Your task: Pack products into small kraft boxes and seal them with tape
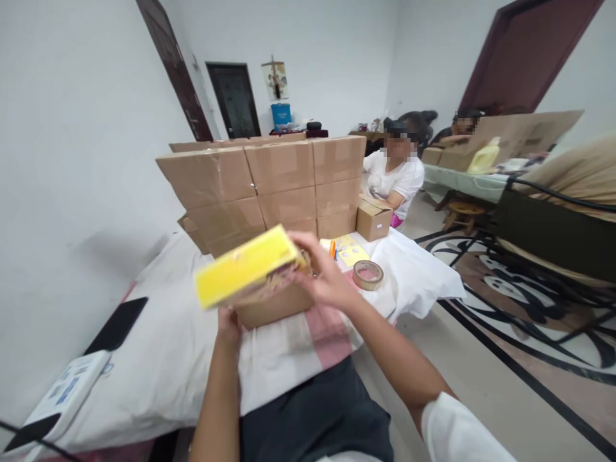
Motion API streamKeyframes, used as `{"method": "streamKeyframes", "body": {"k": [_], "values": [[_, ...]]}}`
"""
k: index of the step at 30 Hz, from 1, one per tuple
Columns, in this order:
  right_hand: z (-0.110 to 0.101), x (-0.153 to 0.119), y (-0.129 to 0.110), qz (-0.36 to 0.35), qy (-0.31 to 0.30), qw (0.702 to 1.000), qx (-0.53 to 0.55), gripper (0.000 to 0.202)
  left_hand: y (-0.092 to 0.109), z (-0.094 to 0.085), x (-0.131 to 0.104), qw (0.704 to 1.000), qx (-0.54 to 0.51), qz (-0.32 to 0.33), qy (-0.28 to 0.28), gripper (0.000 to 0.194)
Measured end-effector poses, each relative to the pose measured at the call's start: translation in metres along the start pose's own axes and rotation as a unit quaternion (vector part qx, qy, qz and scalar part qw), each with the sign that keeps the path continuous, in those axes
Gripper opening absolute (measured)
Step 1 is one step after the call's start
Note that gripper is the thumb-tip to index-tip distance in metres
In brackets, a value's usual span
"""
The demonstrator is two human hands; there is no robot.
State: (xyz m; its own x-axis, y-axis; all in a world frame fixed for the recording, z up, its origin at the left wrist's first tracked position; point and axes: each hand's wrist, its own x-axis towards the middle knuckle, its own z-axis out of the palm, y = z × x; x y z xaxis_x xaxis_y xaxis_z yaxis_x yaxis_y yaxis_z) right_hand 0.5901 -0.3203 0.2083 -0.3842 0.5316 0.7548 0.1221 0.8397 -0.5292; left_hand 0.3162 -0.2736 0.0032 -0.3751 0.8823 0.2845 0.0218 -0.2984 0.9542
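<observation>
My right hand [323,274] grips the far end of a flat yellow package [243,270], holding it tilted over a small open cardboard box [276,306]. Against the near side of that box rests my left hand [227,324], partly hidden beneath the yellow package. The box stands on a white cloth [187,346] that covers the low surface in front of me. A roll of brown tape [368,274] lies on the cloth just right of my right hand, and yellow sheets [350,251] lie behind it.
Sealed cardboard boxes [269,186] are stacked in a wall behind the work spot. A person in a white shirt [395,179] sits beyond a small box [373,219]. A black phone [116,324] lies at the left. Black cables [529,282] cross the patterned floor at right.
</observation>
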Motion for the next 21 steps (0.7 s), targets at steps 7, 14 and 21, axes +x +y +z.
{"method": "streamKeyframes", "body": {"k": [7, 14, 21], "values": [[0.023, 0.071, 0.066, 0.038, -0.217, 0.953, -0.208, 0.048, 0.004, 0.003, -0.001, 0.989, -0.143, -0.036, -0.002, 0.063], [0.075, 0.066, 0.11, 0.082, -0.413, 0.858, -0.296, 0.029, 0.005, 0.003, -0.001, 0.982, -0.186, -0.017, -0.021, 0.079], [0.017, 0.03, 0.098, 0.102, -0.08, 0.982, -0.139, 0.042, 0.008, 0.002, -0.007, 0.981, -0.189, 0.016, -0.048, 0.089]]}}
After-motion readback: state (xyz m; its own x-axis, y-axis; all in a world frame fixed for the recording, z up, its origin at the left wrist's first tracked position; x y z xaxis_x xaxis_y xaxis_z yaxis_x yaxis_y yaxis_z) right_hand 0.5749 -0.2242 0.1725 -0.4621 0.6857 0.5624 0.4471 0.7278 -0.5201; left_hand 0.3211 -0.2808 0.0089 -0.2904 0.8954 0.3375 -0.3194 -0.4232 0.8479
